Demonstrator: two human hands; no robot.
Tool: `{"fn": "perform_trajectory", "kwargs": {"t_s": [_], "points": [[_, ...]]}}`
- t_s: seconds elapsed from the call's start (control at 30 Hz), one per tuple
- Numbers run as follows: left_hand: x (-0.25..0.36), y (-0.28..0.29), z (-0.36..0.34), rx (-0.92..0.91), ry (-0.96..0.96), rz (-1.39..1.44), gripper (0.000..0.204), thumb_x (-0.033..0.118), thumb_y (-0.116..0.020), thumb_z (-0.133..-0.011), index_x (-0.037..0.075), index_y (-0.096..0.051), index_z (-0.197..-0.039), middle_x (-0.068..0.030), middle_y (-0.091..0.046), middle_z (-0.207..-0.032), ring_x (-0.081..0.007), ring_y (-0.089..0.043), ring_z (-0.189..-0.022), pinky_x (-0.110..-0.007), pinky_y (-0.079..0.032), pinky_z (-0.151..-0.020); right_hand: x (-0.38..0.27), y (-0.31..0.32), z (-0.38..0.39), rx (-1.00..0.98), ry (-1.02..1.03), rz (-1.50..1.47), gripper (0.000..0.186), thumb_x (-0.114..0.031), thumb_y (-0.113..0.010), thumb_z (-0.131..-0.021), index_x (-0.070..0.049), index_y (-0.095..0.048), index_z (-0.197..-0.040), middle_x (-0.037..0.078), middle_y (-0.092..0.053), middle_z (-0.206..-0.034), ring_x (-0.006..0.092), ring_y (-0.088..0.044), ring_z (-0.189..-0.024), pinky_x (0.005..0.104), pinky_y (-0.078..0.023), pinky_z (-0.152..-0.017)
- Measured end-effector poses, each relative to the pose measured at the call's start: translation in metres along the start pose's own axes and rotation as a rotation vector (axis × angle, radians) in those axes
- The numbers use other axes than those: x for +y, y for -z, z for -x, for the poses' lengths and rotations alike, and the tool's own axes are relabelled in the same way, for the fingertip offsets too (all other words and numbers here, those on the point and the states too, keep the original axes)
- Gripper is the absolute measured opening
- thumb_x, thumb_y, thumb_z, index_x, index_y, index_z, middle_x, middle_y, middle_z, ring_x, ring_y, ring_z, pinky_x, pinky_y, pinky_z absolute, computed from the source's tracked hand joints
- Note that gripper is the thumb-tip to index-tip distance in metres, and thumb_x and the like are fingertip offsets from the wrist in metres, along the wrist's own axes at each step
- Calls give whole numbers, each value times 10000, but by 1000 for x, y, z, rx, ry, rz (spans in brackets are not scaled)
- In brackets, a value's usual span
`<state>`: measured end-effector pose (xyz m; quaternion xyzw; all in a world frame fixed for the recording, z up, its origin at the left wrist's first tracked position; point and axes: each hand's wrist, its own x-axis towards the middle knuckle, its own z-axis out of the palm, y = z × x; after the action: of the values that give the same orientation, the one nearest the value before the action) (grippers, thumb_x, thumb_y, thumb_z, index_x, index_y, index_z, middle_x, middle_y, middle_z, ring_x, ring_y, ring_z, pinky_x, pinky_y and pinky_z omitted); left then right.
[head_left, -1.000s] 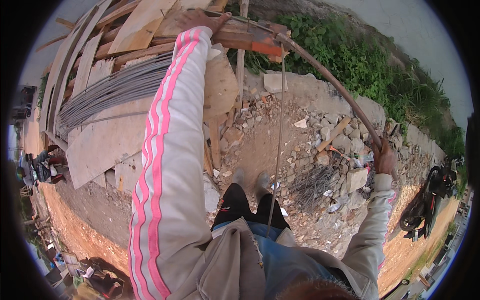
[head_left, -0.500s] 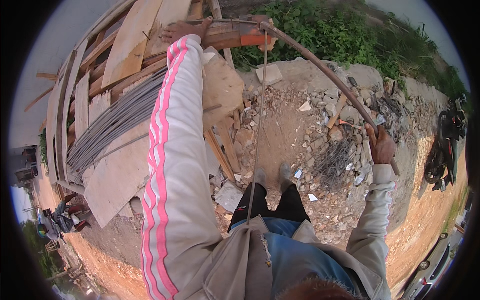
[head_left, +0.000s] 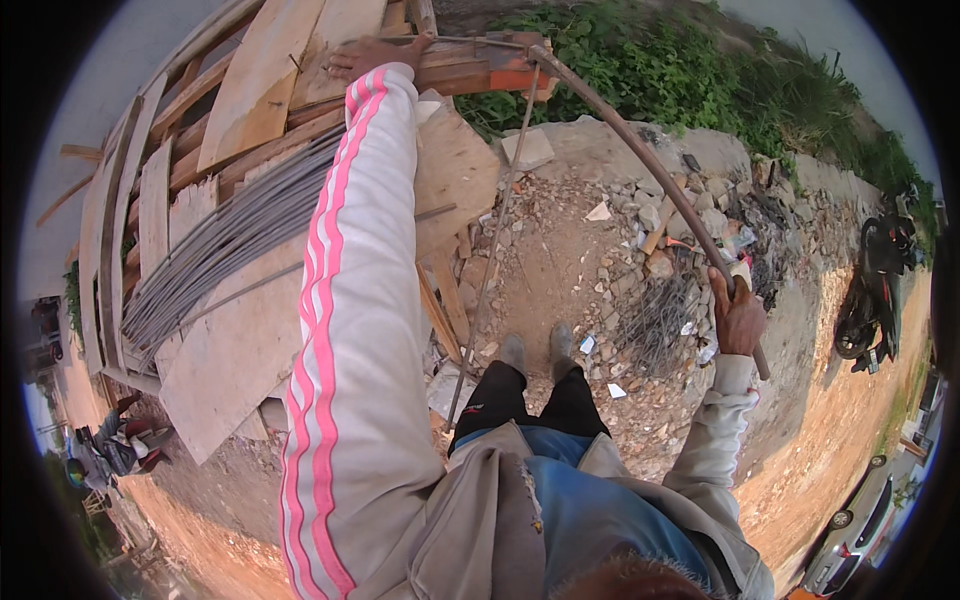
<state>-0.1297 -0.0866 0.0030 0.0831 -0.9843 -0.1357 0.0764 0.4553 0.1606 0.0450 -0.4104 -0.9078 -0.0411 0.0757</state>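
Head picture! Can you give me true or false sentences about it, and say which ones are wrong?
1. The right hand grips the pole. True.
2. The left hand is at the bottom. False: the left hand is at the top, by the beam.
3. The plants are green. True.
4. The left sleeve has blue stripes. False: the left sleeve has pink stripes.
5. The car is at the lower right. True.

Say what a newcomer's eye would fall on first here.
Likely the pink-striped white sleeve, left of centre, leading to the left hand. A long brown bar slants down on the right, gripped near its lower end by the right hand. Grey steel rods lie bundled at left.
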Motion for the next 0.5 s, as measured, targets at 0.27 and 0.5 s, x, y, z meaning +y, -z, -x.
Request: {"fn": "perform_trajectory", "kwargs": {"t_s": [0.27,0.5], "points": [[3,7,15,34,-26,-85,1254,932,-567,-682,63,-354,-1561,-259,-243,-1639,-458,-159,-1533,-576,-118,-1239,-5,8,10,-100,-13,-52,571,-623,-560,-965,-74,-659,-842,207,-629,-629,444,-641,-618,512,-481,-549],[-2,10,11,37,-75,-74,1236,944,-558,-681,47,-404,-1518,-292,-275,-1609,-464,-201,-1517,-573,-136,-1236,27,6,-20,-308,112,-295,503,-535,-654,-949,-37,-641,-870,182,-576,-604,383,-590,-548,474,-436,-518]]}}
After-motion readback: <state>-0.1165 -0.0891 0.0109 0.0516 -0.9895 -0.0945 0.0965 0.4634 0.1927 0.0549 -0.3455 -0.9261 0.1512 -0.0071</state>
